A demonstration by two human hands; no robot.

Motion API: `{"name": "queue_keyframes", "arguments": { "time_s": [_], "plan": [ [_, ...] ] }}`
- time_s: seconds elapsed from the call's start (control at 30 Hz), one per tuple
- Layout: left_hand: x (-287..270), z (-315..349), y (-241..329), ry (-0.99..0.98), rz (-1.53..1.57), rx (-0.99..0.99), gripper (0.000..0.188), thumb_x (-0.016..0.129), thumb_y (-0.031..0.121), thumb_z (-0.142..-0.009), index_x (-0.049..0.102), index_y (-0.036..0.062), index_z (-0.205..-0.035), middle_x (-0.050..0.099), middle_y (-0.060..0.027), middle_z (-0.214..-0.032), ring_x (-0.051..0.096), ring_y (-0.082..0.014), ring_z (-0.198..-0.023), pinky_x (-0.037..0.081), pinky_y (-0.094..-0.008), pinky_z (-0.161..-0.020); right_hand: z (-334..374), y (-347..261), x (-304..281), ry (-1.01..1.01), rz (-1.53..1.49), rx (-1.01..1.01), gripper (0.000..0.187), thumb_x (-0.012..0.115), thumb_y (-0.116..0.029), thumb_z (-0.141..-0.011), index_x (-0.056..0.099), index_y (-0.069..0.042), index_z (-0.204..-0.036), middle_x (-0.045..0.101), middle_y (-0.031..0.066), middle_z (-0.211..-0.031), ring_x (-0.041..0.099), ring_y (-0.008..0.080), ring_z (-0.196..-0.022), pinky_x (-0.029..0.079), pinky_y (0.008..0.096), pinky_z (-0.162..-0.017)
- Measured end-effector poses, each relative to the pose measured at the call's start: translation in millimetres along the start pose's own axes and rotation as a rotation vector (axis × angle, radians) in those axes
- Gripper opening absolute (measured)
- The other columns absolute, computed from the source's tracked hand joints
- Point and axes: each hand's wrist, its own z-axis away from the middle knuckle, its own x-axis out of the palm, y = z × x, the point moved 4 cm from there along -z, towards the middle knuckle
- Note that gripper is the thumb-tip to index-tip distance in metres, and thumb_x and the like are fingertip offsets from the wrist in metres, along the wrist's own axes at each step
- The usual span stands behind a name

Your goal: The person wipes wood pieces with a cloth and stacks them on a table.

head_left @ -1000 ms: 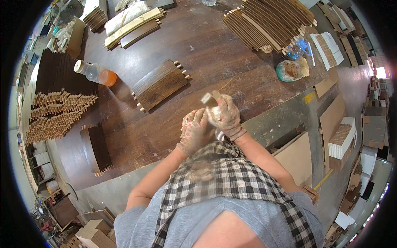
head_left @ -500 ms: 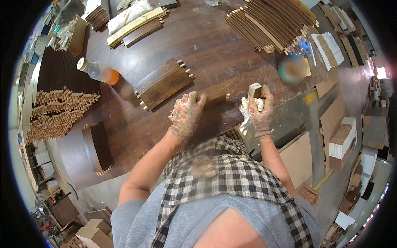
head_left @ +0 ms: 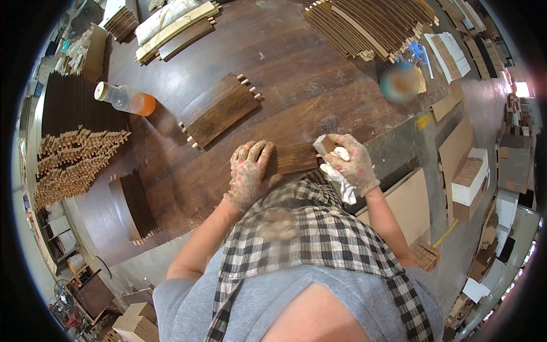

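My left hand (head_left: 248,174), in a patterned work glove, is wrapped round the left end of a dark brown wooden board (head_left: 293,158) at the table's near edge. Pale dowel pegs stick out at its right end. In my gloved right hand (head_left: 352,165) are a small pale-edged block (head_left: 325,145) and a crumpled white cloth (head_left: 344,186), which hangs below the fingers. The block is at the board's right end; whether it touches cannot be made out. Farther up the table lies a short stack of similar boards (head_left: 222,111) with dowels at both ends.
A bottle of orange liquid (head_left: 126,99) lies at left, near a tall stack of doweled boards (head_left: 80,114). Another stack (head_left: 133,205) sits at the near left. More boards (head_left: 364,25) are at the far right, beside a round teal-rimmed container (head_left: 399,84). Cardboard (head_left: 401,205) stands right of the table.
The board has turned so its broad face shows. My left hand has shifted slightly left and down. My right hand has brought the block and cloth left and down to the board's end.
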Motion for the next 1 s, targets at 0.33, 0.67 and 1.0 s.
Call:
{"name": "queue_keyframes", "arguments": {
  "time_s": [0.33, 0.67, 1.0],
  "plan": [
    [11, 6, -6, 0.095, -0.049, 0.030, 0.077, 0.084, 0.031, -0.073, 0.053, 0.0088, -0.139, 0.052, -0.0107, -0.137, 0.045, -0.0349, -0.129, 0.033, -0.0533, -0.111, 42, 18, 10, -0.162, 0.187, 0.006, 0.042, 0.076, -0.026, -0.080, 0.068, -0.007, -0.116, 0.064, 0.0144, -0.097, 0.066, 0.0331, -0.091, 0.053, 0.0416, -0.081],
    [6, 19, -3, 0.224, 0.033, -0.061, 0.067, 0.086, 0.020, -0.070, 0.056, 0.0125, -0.130, 0.049, -0.0130, -0.140, 0.045, -0.0376, -0.128, 0.035, -0.0533, -0.107, 22, -39, 48, -0.130, 0.375, -0.230, 0.051, 0.078, -0.024, -0.079, 0.064, -0.010, -0.126, 0.062, 0.0125, -0.107, 0.066, 0.0308, -0.095, 0.056, 0.0410, -0.082],
    [7, 6, 11, 0.116, 0.128, -0.098, 0.056, 0.081, 0.018, -0.079, 0.059, 0.0115, -0.130, 0.054, -0.0121, -0.132, 0.050, -0.0368, -0.119, 0.042, -0.0505, -0.099, 45, 4, 27, 0.177, 0.384, -0.027, 0.050, 0.077, -0.022, -0.080, 0.062, -0.011, -0.126, 0.061, 0.0133, -0.108, 0.066, 0.0321, -0.093, 0.055, 0.0416, -0.078]
  ]
}}
